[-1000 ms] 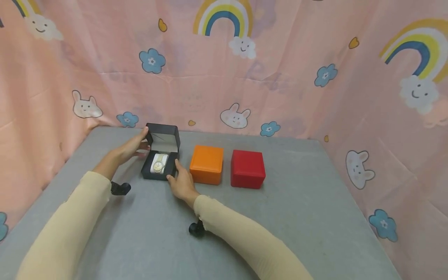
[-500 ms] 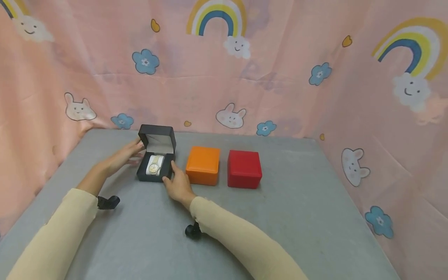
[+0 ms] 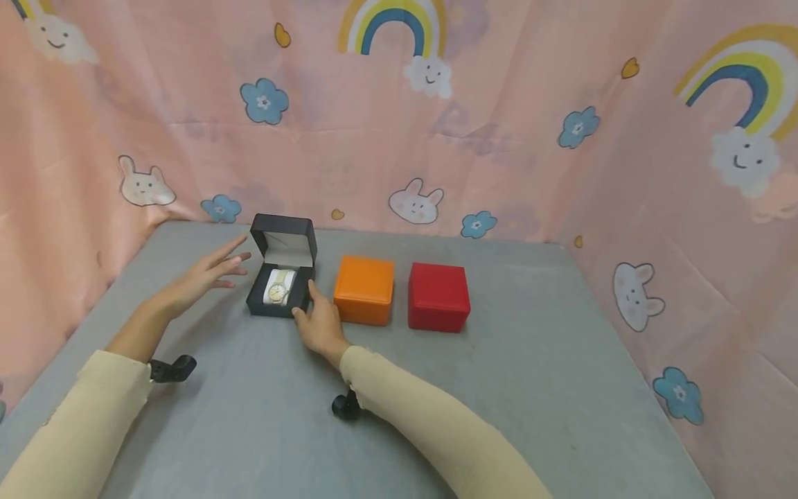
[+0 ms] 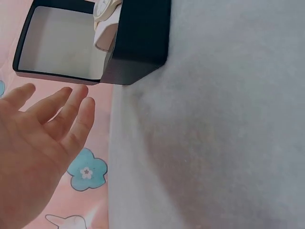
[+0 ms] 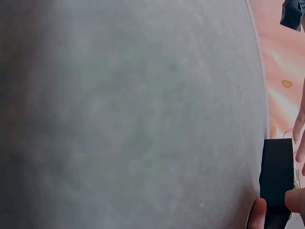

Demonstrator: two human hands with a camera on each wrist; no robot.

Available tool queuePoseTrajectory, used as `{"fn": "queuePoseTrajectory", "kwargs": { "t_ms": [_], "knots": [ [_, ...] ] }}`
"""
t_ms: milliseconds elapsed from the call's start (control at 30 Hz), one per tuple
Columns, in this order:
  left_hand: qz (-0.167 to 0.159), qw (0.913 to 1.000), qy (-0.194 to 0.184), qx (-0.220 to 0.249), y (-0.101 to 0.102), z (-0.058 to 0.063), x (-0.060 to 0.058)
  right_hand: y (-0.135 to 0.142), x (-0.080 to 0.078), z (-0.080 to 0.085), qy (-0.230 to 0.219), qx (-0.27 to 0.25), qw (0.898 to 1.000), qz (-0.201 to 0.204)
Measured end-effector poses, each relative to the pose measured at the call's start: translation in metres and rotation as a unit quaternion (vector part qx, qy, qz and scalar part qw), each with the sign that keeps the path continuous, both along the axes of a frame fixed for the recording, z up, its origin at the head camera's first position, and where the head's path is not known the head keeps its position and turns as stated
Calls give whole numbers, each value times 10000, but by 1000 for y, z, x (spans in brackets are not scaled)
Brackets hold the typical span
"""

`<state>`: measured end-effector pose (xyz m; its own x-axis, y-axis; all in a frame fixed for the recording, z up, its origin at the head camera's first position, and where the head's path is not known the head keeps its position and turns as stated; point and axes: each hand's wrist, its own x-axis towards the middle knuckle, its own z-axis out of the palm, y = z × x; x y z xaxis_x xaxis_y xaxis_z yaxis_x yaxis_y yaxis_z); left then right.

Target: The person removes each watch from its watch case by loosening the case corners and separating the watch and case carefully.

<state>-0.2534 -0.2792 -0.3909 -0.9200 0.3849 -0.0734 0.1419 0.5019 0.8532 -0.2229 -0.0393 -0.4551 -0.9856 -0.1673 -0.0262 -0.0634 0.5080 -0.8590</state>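
A black watch box (image 3: 282, 240) stands with its lid raised at the left of the table. Inside, a watch (image 3: 278, 293) with a pale dial is wrapped round a white cushion (image 4: 106, 36). My left hand (image 3: 196, 281) is in the air just left of the box, fingers spread and apart from it, palm showing in the left wrist view. My right hand (image 3: 321, 322) holds the box's front right corner, thumb at the front and a finger at the rim. In the right wrist view two digits lie on the dark front wall (image 5: 277, 167); the other fingers are mostly hidden.
Right of the watch box stands a closed orange box (image 3: 364, 289), close to my right hand. A closed red box (image 3: 439, 296) is beyond it. The grey table (image 3: 561, 388) is backed by a pink patterned curtain (image 3: 499, 138).
My left hand has come off the raised lid and drawn back to the left, its fingers spreading. The right hand stays at the box's corner; the lid remains up.
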Motion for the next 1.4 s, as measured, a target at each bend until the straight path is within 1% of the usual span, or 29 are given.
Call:
{"fn": "queuePoseTrajectory", "kwargs": {
  "t_ms": [100, 167, 267, 400, 600, 767, 933, 1033, 1200, 1400],
  "knots": [
    [-96, 9999, 64, -39, 0, 1, 5, 1, -1, 2, -23, 13, 10000, -4],
    [-151, 9998, 88, -27, 1, -1, 7, 1, -1, 2, -49, 37, 10000, 19],
    [-180, 9998, 4, -9, 3, -7, 8, 1, -1, 3, -88, 44, 9999, 58],
    [-222, 9995, -157, -178, 8, -15, 6, 1, 0, 3, -125, 24, 9999, 65],
    [-237, 9985, -380, -325, 11, -19, 1, 1, -1, 2, -106, 13, 9999, 74],
    [-316, 9975, -407, -486, 13, -24, -3, 1, -1, 2, -84, 42, 9999, 43],
    [-373, 9970, -467, -485, 12, -29, -7, 1, 0, 2, -90, 36, 9999, 36],
    [-371, 9972, -390, -520, 12, -32, -11, 2, 0, 2, -76, 67, 9999, 47],
    [-373, 9970, -120, -667, 16, -32, -15, 0, -1, 3, -81, 121, 9999, 82],
    [-401, 9969, -81, -669, 19, -32, -16, -1, 0, 2, -128, 151, 9998, 51]
  ]
}}
